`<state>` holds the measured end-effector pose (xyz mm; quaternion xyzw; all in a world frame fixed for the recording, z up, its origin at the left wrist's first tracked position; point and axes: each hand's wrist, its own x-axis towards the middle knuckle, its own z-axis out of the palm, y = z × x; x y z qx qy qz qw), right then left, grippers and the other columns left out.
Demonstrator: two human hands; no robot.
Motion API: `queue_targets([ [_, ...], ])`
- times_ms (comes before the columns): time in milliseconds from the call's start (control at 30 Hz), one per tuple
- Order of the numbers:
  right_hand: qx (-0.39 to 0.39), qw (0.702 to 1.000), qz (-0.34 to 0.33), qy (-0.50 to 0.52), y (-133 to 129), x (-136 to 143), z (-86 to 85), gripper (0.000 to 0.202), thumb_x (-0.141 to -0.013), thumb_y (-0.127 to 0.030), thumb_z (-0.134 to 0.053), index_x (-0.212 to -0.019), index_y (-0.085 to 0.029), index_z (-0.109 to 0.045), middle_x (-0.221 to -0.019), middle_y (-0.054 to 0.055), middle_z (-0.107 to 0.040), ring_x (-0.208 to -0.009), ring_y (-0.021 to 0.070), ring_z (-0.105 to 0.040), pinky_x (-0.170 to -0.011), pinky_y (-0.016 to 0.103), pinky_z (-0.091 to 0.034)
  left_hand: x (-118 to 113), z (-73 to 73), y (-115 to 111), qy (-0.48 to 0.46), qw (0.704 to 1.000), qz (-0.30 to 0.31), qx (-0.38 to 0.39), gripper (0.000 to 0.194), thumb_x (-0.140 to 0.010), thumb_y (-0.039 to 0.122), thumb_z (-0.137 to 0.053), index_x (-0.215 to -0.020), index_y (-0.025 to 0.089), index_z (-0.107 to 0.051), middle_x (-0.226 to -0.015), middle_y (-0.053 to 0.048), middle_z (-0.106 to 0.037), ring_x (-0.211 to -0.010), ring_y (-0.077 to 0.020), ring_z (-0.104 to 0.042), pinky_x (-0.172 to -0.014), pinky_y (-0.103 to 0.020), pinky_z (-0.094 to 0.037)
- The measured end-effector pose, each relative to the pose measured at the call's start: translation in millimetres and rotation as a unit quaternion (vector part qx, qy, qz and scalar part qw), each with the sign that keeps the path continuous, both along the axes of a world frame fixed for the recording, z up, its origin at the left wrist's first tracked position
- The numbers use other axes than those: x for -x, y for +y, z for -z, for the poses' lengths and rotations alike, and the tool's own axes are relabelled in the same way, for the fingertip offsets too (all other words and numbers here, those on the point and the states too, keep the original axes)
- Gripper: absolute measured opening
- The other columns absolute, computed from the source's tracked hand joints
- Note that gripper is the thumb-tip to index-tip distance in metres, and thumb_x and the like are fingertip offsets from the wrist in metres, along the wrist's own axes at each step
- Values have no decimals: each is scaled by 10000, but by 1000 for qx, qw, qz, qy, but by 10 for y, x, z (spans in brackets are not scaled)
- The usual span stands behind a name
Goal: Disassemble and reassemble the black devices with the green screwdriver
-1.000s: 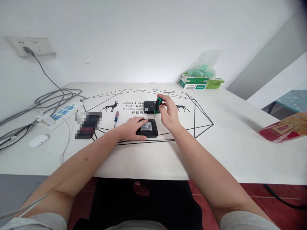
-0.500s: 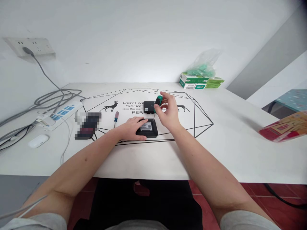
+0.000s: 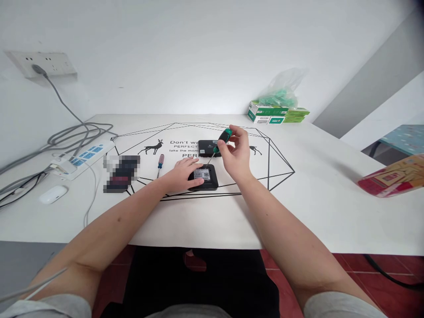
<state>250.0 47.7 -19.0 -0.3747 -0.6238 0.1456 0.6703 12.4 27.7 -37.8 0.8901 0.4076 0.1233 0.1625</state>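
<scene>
My right hand (image 3: 236,152) is closed around the green and black handle of a screwdriver (image 3: 222,140), fingers bent at its top end. The shaft slants down to the left, its tip at the far edge of a small flat black box (image 3: 212,181). A white printed label lies on the box's upper face. Gripping the box's left side is my left hand (image 3: 182,174), thumb across the label and fingers toward the far edge. Behind it rests a second black piece (image 3: 204,148), partly covered by the screwdriver and my right hand.
Another screwdriver (image 3: 160,162) lies left of my left hand, near a blurred dark object (image 3: 122,174). Farther left are a power strip (image 3: 89,157), cables and a white case (image 3: 53,194). Green boxes (image 3: 270,112) stand at the back; a red and yellow package (image 3: 391,179) is at right.
The screwdriver has tilted over to the right, and its tip has shifted left along the box's far edge. My right hand moved slightly right; my left thumb moved up onto the label.
</scene>
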Motion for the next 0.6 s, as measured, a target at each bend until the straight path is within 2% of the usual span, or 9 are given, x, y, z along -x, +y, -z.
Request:
queue_targets([
  [133,20,999,-23,37,37,26,50,455,-974,-418,-713,-1383,-359,-522,-1331,82,-583,-1115,245,-652,-807,414,-678,-7,73,97,-82,992,-27,-88,385,-1040,503,-659,-1311,245,-747,-1558,-131,-646,-1527,-350,-505,-1297,-584,-360],
  [267,31,998,-46,37,73,30,97,460,-980,-457,-708,-1382,-374,-501,-1329,80,-550,-1119,246,-652,-828,436,-691,-5,82,150,-106,986,-50,-120,158,-1032,374,-673,-1059,252,-770,-1344,-91,-754,-1364,-315,-623,-1224,-554,-429],
  [433,40,996,-55,58,68,37,95,457,-961,-449,-727,-1354,-375,-507,-1324,70,-539,-1107,236,-655,-838,436,-691,-17,45,144,-84,985,-69,-132,131,-1024,288,-635,-942,246,-728,-1257,-67,-783,-1274,-292,-665,-1160,-521,-450],
  [600,56,996,-32,56,56,27,65,466,-939,-414,-739,-1347,-358,-520,-1301,68,-575,-1102,238,-663,-826,431,-685,33,-22,162,-8,975,-150,-166,168,-1017,243,-589,-906,233,-716,-1215,-83,-791,-1247,-325,-654,-1105,-544,-445],
])
